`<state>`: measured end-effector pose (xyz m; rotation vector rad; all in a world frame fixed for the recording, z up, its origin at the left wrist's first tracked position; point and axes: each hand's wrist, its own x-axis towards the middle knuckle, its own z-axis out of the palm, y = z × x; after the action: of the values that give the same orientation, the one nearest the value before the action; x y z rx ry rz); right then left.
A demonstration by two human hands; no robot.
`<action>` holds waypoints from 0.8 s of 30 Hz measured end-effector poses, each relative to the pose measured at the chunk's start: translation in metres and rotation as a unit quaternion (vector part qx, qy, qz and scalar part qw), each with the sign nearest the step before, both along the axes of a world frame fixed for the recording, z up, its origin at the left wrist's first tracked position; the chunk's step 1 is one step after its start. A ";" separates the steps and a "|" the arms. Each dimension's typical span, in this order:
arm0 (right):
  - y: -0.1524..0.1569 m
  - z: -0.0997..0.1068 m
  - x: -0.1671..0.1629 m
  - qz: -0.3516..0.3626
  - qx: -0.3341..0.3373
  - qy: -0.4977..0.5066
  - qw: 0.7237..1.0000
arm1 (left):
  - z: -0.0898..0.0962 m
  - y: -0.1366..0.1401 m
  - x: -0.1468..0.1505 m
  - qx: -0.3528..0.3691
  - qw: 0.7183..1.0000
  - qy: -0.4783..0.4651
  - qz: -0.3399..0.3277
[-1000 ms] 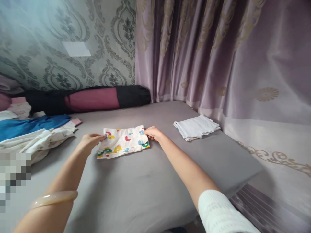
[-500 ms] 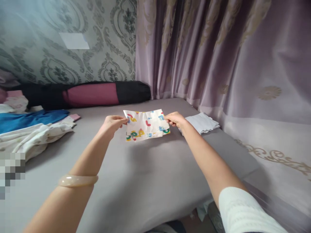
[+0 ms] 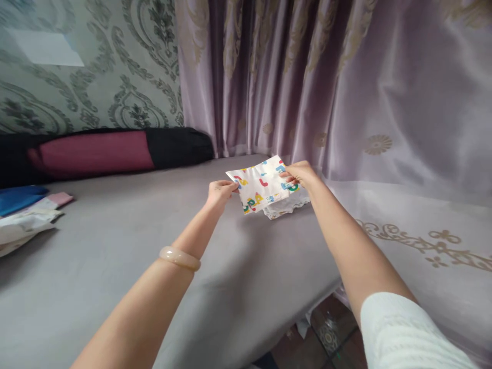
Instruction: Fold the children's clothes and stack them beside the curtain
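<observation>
A folded white cloth [image 3: 261, 182] with colourful letter-like prints is stretched between my two hands. My left hand [image 3: 223, 193] pinches its left edge, and a pale bangle [image 3: 180, 258] circles that wrist. At the opposite edge, my right hand [image 3: 300, 175] grips the cloth between thumb and fingers. Behind and below it lies a stack of folded white cloths [image 3: 286, 207] on the grey bed sheet [image 3: 154, 236], partly hidden by the held cloth and my right hand.
A long black and maroon bolster [image 3: 96, 152] lies along the patterned wall. Blue and white clothes [image 3: 26, 218] are heaped at the left edge. Purple curtains [image 3: 261, 77] hang along the far and right sides. Tiled floor [image 3: 330, 328] shows below the bed's near edge.
Both hands have carried the folded cloth to the right, over the stack, with its right side now tilted higher. The camera view has turned to the right.
</observation>
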<state>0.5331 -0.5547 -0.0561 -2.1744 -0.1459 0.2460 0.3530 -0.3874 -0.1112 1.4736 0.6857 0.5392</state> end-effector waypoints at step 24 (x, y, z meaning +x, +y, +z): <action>-0.054 -0.025 0.069 -0.029 -0.191 -0.081 0.978 | -0.058 -0.063 0.104 -0.047 0.995 0.080 -0.046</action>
<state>0.6024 -0.6088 -0.0807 -2.5770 -0.1342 0.0654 0.4568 -0.4504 -0.1697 1.4633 0.7548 0.3168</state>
